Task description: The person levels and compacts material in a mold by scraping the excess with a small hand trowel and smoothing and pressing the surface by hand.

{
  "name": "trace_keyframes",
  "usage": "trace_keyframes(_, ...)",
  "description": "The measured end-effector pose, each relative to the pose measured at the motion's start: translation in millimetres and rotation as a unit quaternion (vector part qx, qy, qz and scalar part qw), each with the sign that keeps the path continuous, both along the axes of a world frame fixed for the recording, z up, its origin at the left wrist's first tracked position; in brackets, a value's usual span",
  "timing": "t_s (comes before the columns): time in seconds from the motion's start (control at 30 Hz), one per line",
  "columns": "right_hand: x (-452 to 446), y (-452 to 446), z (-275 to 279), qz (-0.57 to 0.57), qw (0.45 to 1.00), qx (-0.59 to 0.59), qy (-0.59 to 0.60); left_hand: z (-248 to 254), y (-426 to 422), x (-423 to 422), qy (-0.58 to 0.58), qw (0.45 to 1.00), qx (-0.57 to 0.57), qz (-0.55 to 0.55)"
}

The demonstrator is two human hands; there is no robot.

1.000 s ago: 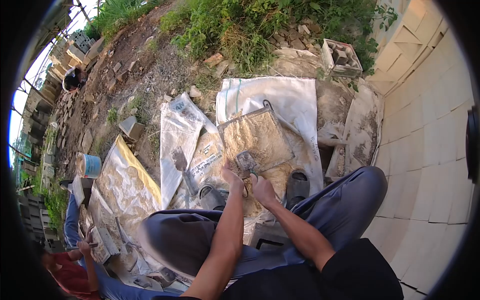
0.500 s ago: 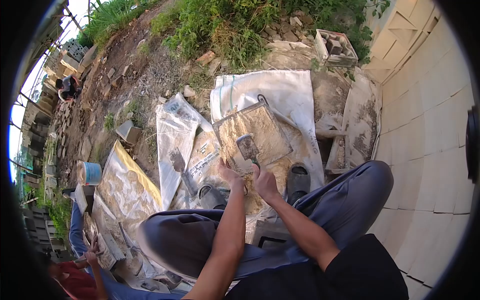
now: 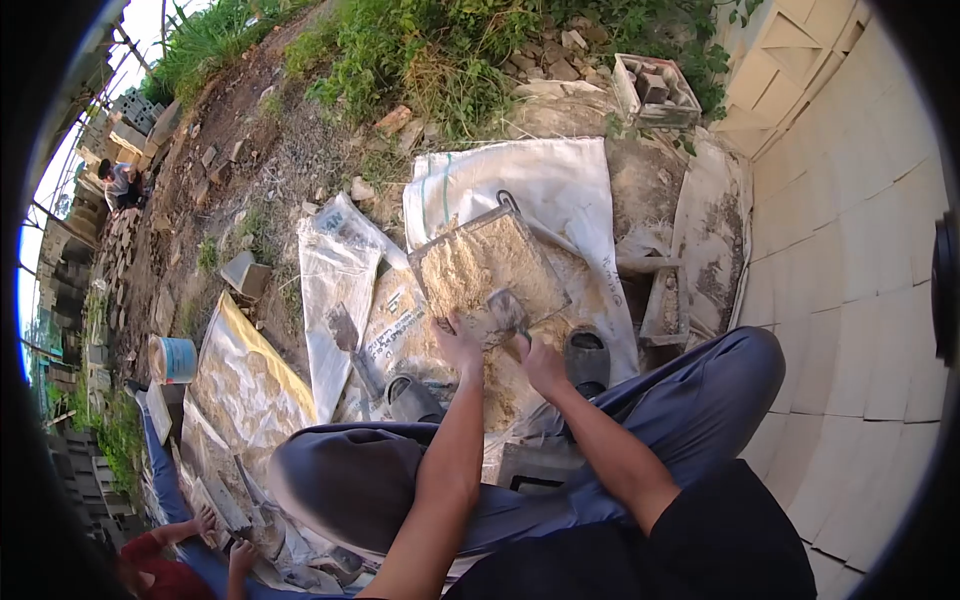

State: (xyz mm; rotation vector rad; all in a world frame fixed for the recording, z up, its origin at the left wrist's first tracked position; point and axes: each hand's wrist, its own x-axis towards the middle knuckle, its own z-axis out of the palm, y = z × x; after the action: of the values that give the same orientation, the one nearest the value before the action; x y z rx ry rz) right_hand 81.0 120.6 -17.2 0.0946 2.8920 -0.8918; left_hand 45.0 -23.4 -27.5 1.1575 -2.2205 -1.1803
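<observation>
In my right hand (image 3: pixel 541 362) is the handle of a small trowel (image 3: pixel 508 311). Its flat, dusty blade rests over the near part of a square metal mould (image 3: pixel 552 262). Pale, crumbly sand-like mix (image 3: pixel 482 262) fills the mould, heaped toward the far left. My left hand (image 3: pixel 460 347) lies at the mould's near left edge, fingers stretched toward the mix; their tips are hard to make out. A bent metal handle (image 3: pixel 509 201) sticks up at the mould's far corner. A second trowel (image 3: pixel 350 340) lies on the sacking to the left.
White sacks (image 3: pixel 545 180) lie under and beyond the mould. My sandals (image 3: pixel 587 362) flank its near side. A bucket (image 3: pixel 172 360) and a yellow-edged sack (image 3: pixel 258 340) are at left. A co-worker in a red shirt (image 3: pixel 165 570) sits lower left. Stacked tiles (image 3: pixel 850 300) wall the right.
The trowel blade has swung lower and closer to the mould's near edge. My left hand stays by that edge. The co-worker's hands at lower left have moved. The whole view has shifted slightly.
</observation>
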Motion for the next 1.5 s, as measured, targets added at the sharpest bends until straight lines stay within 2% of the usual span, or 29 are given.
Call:
trace_keyframes(0.07,-5,4,12,0.001,1.000,0.013,-0.002,1,2,0,-0.049,0.998,0.027,0.016)
trace_keyframes(0.17,-10,6,39,0.008,0.999,-0.027,-0.028,2,6,0,-0.053,0.998,0.012,0.025)
trace_keyframes(0.23,-23,5,62,-0.017,0.996,-0.080,0.036,7,5,0,-0.074,0.997,0.005,0.027)
trace_keyframes(0.33,-27,1,57,-0.052,0.992,-0.078,0.082,6,9,9,-0.063,0.998,0.015,0.015)
trace_keyframes(0.4,-12,12,29,-0.043,0.994,-0.057,0.085,8,7,0,-0.063,0.998,-0.003,0.028)
trace_keyframes(0.47,-9,19,20,-0.039,0.999,-0.023,-0.009,14,7,3,-0.054,0.998,0.005,0.024)
trace_keyframes(0.6,-29,18,53,-0.050,0.998,-0.039,-0.007,6,6,0,-0.059,0.998,0.000,0.026)
trace_keyframes(0.67,-35,9,63,-0.079,0.990,-0.095,0.073,6,3,-1,-0.055,0.998,0.005,0.019)
trace_keyframes(0.7,-35,5,64,-0.092,0.991,-0.074,0.057,4,4,2,-0.045,0.999,0.010,0.014)
trace_keyframes(0.77,-17,9,15,-0.059,0.997,-0.029,0.036,0,6,4,-0.050,0.998,0.000,0.025)
trace_keyframes(0.8,-12,9,14,-0.024,0.999,0.014,0.026,0,7,0,-0.044,0.998,-0.013,0.036)
trace_keyframes(0.83,-7,8,15,-0.051,0.998,0.029,-0.024,2,8,0,-0.037,0.998,-0.010,0.041)
trace_keyframes(0.93,-14,12,33,-0.021,0.999,-0.011,-0.032,8,5,5,-0.038,0.998,0.050,0.030)
trace_keyframes(1.03,-22,-5,57,-0.070,0.995,-0.060,0.031,4,7,-2,-0.042,0.998,0.031,0.040)
trace_keyframes(1.1,-23,-12,48,-0.064,0.995,-0.061,0.039,-13,2,1,0.014,0.999,-0.016,0.037)
trace_keyframes(1.13,-19,-13,44,-0.062,0.995,-0.061,0.056,-15,1,9,0.004,0.999,-0.016,0.041)
trace_keyframes(1.2,-2,-5,23,-0.027,0.999,-0.020,0.028,-5,-3,4,0.000,0.998,0.056,0.027)
trace_keyframes(1.27,-2,-4,14,-0.024,0.999,-0.007,-0.028,-20,-12,-1,0.031,0.997,0.063,0.032)
trace_keyframes(1.33,-5,-7,27,-0.019,1.000,-0.006,-0.022,-20,-11,3,0.011,0.998,0.057,0.025)
trace_keyframes(1.4,-17,-16,43,-0.016,1.000,-0.007,-0.015,-30,-13,-5,0.049,0.995,0.088,0.026)
trace_keyframes(1.47,-16,-32,61,-0.044,0.993,-0.104,0.020,-34,-16,3,0.066,0.991,0.116,0.027)
trace_keyframes(1.5,-9,-33,54,-0.044,0.994,-0.104,0.012,-24,-16,2,0.065,0.990,0.127,0.012)
